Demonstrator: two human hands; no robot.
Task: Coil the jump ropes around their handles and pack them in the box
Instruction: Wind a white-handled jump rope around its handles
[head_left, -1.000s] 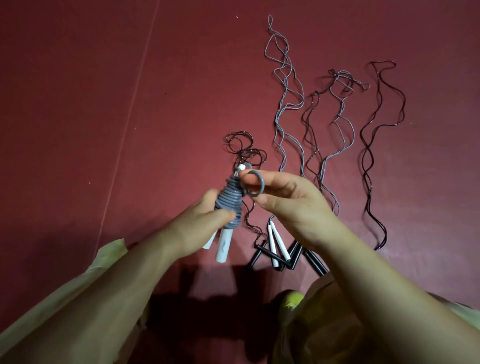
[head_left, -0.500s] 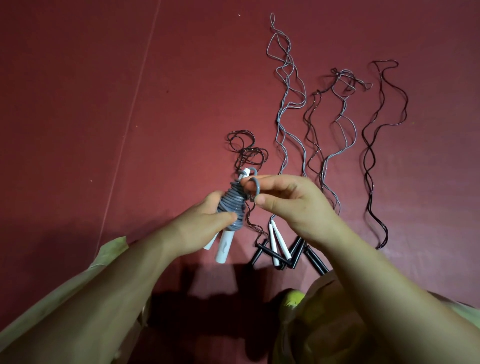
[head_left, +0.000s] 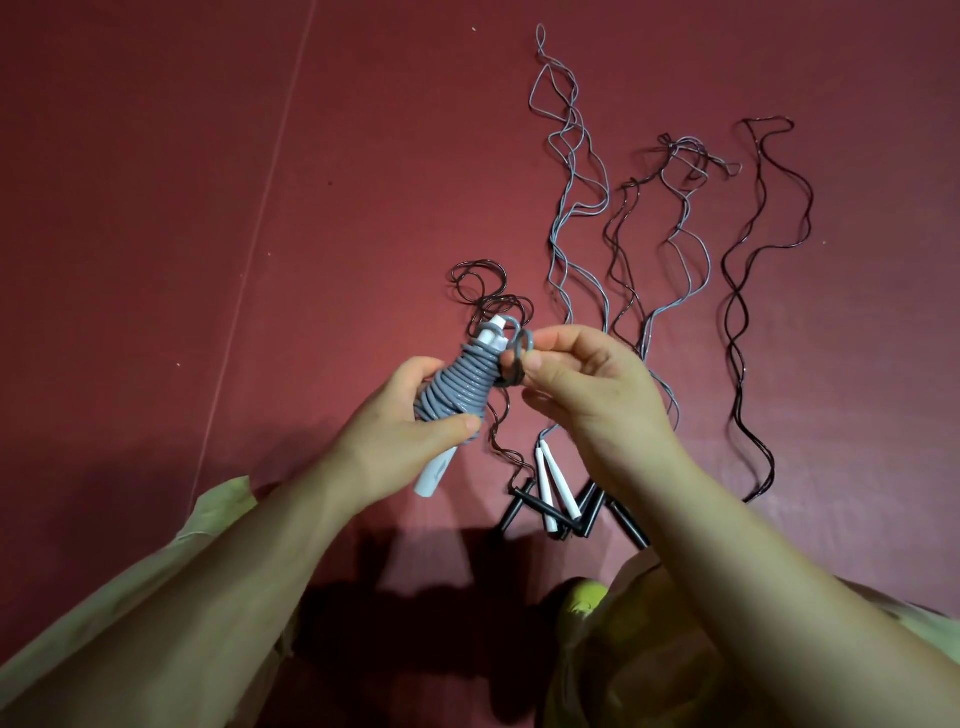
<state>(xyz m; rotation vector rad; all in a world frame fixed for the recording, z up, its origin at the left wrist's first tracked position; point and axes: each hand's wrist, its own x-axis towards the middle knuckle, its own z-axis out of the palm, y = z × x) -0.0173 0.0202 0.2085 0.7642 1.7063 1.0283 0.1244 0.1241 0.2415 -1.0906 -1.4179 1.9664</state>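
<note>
1. The coiled grey rope (head_left: 457, 387), wound around its white handles (head_left: 439, 470), is gripped by the left hand (head_left: 400, 441), fingers and thumb curled round the coil.
2. The rope's loose end loop (head_left: 519, 353) is pinched between thumb and fingers of the right hand (head_left: 587, 395), just beside the handle tops.
3. Behind the hands, uncoiled ropes (head_left: 571, 208) are laid out on the red floor (head_left: 156, 208), their black and white handles (head_left: 556, 493) bunched near the person.

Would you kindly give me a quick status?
Left hand grips grey coiled rope. Right hand pinches its end loop. Other ropes uncoiled on floor.
</note>
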